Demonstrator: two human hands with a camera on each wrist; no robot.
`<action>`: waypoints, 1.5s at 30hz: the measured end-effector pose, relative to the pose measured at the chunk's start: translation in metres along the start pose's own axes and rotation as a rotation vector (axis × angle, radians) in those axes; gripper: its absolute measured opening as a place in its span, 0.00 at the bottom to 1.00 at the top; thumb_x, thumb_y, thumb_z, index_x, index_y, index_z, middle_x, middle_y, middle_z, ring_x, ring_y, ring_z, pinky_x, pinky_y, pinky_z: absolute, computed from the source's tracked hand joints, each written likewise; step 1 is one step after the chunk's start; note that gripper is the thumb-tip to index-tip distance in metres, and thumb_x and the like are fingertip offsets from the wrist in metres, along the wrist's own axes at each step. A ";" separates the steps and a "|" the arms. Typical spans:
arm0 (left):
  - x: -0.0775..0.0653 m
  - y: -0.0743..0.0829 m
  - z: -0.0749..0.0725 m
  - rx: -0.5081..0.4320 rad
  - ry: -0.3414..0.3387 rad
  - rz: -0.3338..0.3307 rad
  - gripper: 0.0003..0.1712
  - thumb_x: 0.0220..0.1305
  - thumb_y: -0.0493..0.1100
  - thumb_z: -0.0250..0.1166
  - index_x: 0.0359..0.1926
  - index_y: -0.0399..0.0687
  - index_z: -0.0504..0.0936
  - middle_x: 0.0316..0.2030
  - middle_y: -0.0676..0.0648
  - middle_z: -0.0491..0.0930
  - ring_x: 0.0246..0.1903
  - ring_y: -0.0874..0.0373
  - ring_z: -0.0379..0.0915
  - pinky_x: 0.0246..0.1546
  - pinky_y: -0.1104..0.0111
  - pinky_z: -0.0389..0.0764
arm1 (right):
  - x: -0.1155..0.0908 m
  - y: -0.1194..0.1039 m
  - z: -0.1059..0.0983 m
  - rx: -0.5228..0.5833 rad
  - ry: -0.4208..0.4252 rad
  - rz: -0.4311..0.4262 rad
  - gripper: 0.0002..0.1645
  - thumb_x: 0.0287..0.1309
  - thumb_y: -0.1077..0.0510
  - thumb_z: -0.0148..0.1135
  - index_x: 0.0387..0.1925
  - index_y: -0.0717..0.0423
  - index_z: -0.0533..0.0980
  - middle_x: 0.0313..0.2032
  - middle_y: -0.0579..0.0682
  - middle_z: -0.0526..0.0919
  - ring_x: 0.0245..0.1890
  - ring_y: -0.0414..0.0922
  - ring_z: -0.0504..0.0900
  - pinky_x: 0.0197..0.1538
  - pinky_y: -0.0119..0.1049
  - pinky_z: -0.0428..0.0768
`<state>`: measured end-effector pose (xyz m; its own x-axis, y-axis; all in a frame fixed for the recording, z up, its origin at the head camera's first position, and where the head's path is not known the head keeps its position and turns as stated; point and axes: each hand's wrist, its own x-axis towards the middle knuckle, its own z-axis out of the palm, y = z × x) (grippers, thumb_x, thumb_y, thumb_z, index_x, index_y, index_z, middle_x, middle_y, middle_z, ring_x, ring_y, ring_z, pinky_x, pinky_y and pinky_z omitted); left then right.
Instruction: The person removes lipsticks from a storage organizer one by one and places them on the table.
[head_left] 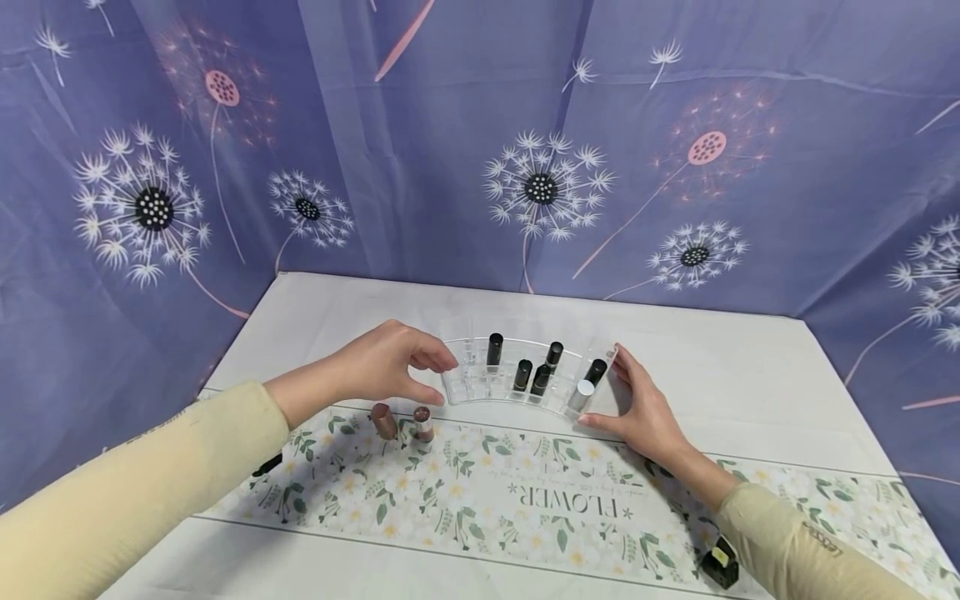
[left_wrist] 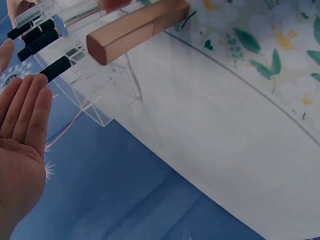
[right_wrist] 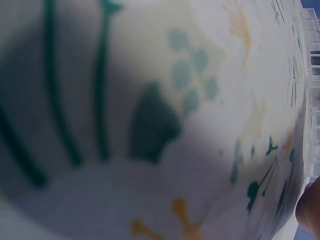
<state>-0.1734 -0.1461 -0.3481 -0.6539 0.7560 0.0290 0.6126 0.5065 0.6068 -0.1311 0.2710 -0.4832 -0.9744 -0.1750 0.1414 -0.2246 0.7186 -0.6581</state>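
Observation:
A clear, curved lipstick organizer (head_left: pixel 468 392) stands on the table, holding several black-capped lipsticks (head_left: pixel 522 375) and one silver-capped tube (head_left: pixel 581 396). My right hand (head_left: pixel 651 417) grips its right end, thumb at the front corner and fingers at the back. At the left end is my left hand (head_left: pixel 382 362), thumb and fingers spread apart around nothing; the left wrist view shows those fingers straight. Whether they touch the organizer I cannot tell. Nearer to me stand a rose-gold lipstick (head_left: pixel 384 422) and a tube with a brownish top (head_left: pixel 423 423).
A floral runner (head_left: pixel 517 492) lettered FLOWER crosses the white table (head_left: pixel 720 358). By the right sleeve lies a black object (head_left: pixel 720 562) with a yellow-green patch. Another dark item (head_left: pixel 267 465) is partly hidden by the left sleeve. A blue dandelion curtain (head_left: pixel 420 167) hangs behind.

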 end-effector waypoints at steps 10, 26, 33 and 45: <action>0.018 0.000 -0.005 0.005 0.029 0.029 0.23 0.58 0.42 0.84 0.54 0.45 0.90 0.49 0.50 0.91 0.48 0.57 0.89 0.54 0.69 0.88 | 0.001 -0.001 -0.001 0.002 0.004 0.004 0.80 0.49 0.47 0.88 0.86 0.60 0.43 0.79 0.69 0.59 0.77 0.66 0.64 0.77 0.63 0.66; 0.051 -0.006 0.001 0.008 0.015 0.003 0.22 0.60 0.43 0.82 0.54 0.45 0.90 0.50 0.49 0.90 0.52 0.48 0.88 0.57 0.66 0.86 | 0.000 0.000 -0.002 -0.003 0.003 0.010 0.80 0.49 0.47 0.88 0.86 0.61 0.43 0.79 0.69 0.59 0.77 0.67 0.63 0.78 0.63 0.65; 0.061 -0.004 0.003 -0.008 0.011 -0.024 0.25 0.61 0.43 0.82 0.58 0.42 0.88 0.52 0.47 0.89 0.54 0.47 0.87 0.59 0.65 0.86 | 0.000 0.001 -0.001 -0.006 0.012 -0.003 0.80 0.48 0.46 0.89 0.86 0.61 0.43 0.79 0.70 0.60 0.76 0.67 0.64 0.77 0.63 0.66; 0.072 -0.005 -0.001 0.041 0.028 -0.012 0.26 0.60 0.44 0.82 0.58 0.43 0.88 0.54 0.47 0.89 0.54 0.53 0.87 0.60 0.64 0.85 | -0.001 -0.002 -0.001 0.000 0.013 0.008 0.80 0.48 0.45 0.89 0.86 0.61 0.44 0.79 0.69 0.61 0.76 0.66 0.65 0.77 0.63 0.66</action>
<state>-0.2240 -0.0944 -0.3483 -0.6732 0.7381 0.0439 0.6216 0.5328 0.5742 -0.1301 0.2702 -0.4811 -0.9763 -0.1600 0.1459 -0.2165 0.7200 -0.6593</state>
